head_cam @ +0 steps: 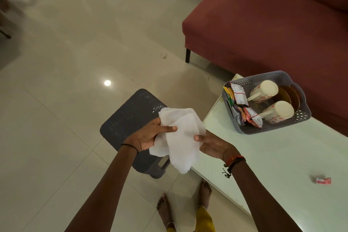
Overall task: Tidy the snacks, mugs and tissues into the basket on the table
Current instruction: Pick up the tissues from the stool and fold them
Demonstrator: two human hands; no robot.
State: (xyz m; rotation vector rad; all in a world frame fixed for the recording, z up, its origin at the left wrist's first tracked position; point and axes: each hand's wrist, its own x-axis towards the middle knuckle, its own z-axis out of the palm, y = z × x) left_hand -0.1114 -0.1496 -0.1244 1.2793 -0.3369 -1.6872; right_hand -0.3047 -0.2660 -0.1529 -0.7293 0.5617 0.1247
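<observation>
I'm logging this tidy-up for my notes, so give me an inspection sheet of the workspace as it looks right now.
Surface: pale table, mostly bare.
Job's things: grey basket on the table's far end holds two floral mugs lying on their sides and snack packets standing at its left side; white tissues are held in the air over the table's edge, not yet in the basket.
Clutter: small red wrapper lies alone on the table.
Grippers: left hand and right hand both pinch the tissues.
Cables: nothing seen.
Surroundings: dark stool under the hands, red sofa behind the table, tiled floor.
</observation>
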